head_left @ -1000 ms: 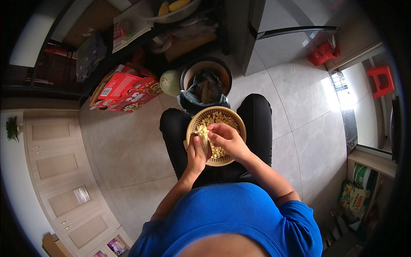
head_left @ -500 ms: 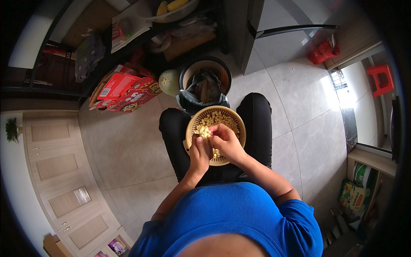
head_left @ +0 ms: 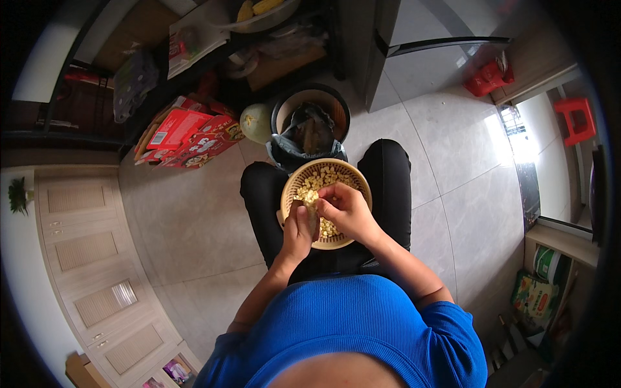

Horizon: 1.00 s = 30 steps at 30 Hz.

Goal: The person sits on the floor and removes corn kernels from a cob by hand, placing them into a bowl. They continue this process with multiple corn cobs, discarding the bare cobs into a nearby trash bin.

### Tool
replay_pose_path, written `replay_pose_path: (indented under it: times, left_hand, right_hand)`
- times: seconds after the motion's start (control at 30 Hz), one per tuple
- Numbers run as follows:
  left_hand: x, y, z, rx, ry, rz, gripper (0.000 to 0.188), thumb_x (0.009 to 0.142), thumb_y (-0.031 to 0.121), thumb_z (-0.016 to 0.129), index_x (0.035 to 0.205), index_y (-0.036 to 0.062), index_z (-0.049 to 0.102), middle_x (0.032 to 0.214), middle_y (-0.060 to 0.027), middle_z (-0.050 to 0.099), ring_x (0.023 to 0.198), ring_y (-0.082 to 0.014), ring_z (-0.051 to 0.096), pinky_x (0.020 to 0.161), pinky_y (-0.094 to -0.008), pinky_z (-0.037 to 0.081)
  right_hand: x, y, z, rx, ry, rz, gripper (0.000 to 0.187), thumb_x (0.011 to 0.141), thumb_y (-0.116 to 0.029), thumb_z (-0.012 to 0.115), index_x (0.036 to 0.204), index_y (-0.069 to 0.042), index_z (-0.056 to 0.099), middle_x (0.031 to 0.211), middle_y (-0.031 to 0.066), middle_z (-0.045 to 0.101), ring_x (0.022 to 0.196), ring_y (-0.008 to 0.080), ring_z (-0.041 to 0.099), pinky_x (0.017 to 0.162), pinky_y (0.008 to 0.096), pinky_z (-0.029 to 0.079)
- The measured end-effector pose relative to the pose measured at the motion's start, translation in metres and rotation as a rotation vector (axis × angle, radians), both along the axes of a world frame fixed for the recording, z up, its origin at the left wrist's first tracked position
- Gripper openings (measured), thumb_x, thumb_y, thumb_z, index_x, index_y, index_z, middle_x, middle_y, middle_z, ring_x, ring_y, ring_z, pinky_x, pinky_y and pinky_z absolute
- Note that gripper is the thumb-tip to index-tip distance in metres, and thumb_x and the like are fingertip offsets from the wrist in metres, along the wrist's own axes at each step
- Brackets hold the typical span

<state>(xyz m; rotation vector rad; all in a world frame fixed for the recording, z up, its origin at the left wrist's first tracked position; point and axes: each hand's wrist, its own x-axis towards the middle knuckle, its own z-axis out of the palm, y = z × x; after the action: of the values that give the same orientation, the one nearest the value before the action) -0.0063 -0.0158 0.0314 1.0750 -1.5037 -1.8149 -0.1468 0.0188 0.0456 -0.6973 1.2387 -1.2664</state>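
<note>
A round tan plastic basket (head_left: pixel 366 194) rests on my lap between my knees, with loose pale-yellow corn kernels (head_left: pixel 328 174) spread over its slotted bottom. Above it my left hand (head_left: pixel 298 234) is closed round a partly stripped corn cob (head_left: pixel 306 196), whose upper end shows pale kernels. My right hand (head_left: pixel 346 210) comes in from the other side, thumb and fingers pinched at the kernels near the cob's top. The fingers hide part of the cob and part of the basket.
Just beyond the basket stands a bin (head_left: pixel 345 123) lined with a dark bag, beside a pale green melon (head_left: pixel 256 123). Red cartons (head_left: pixel 194 139) lean by the black shelf, where a bowl (head_left: pixel 284 14) holds corn cobs. A grey fridge (head_left: pixel 440 71) and red stool (head_left: pixel 574 121) are at right.
My right hand has shifted slightly at the cob, its fingers still pinched there. The cob stands a little more upright in my left hand, and more of the kernels below it show.
</note>
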Motion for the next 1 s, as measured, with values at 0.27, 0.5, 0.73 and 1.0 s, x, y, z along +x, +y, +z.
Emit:
replay_pose_path:
  times: [0.27,0.5,0.73,1.0]
  left_hand:
    - [-0.001,-0.004,0.013,0.255,0.093,-0.051,0.052,0.094,0.049,0.022,0.086,0.0055,0.049,0.055,-0.0011,0.044,0.039,-0.0081,0.04,0.036,-0.0195,0.033]
    - [0.025,-0.048,0.002,0.504,0.201,0.04,0.038,0.095,0.038,0.034,0.08,0.0057,0.045,0.062,-0.0055,0.048,0.046,-0.012,0.047,0.043,-0.025,0.041]
    - [-0.011,-0.193,0.003,0.655,-0.116,-0.136,0.025,0.09,0.024,0.045,0.091,-0.0011,0.048,0.073,-0.0093,0.054,0.055,-0.0167,0.055,0.053,-0.0307,0.051]
    - [-0.063,-0.233,-0.124,0.444,-0.676,-0.23,0.056,0.089,0.039,0.046,0.127,-0.0024,0.037,0.127,-0.0226,0.04,0.116,-0.0345,0.041,0.091,-0.0466,0.04]
  right_hand:
    - [-0.005,0.001,0.003,0.046,-0.152,-0.033,0.016,0.081,-0.003,0.053,0.094,0.006,0.054,0.086,0.0079,0.058,0.072,0.0127,0.059,0.067,0.0238,0.049]
    - [-0.016,0.011,-0.036,-0.351,0.946,0.382,0.022,0.073,-0.005,0.055,0.094,0.0,0.061,0.102,0.0145,0.058,0.104,0.031,0.05,0.09,0.0371,0.041]
    - [-0.027,-0.004,-0.009,-0.218,0.764,0.344,0.015,0.077,-0.001,0.053,0.091,0.001,0.06,0.086,0.0138,0.062,0.078,0.0281,0.061,0.069,0.0342,0.05]
    - [-0.057,-0.018,-0.01,-0.139,0.863,0.048,0.011,0.078,0.004,0.054,0.088,0.001,0.059,0.078,0.0138,0.059,0.071,0.023,0.06,0.061,0.0296,0.048]
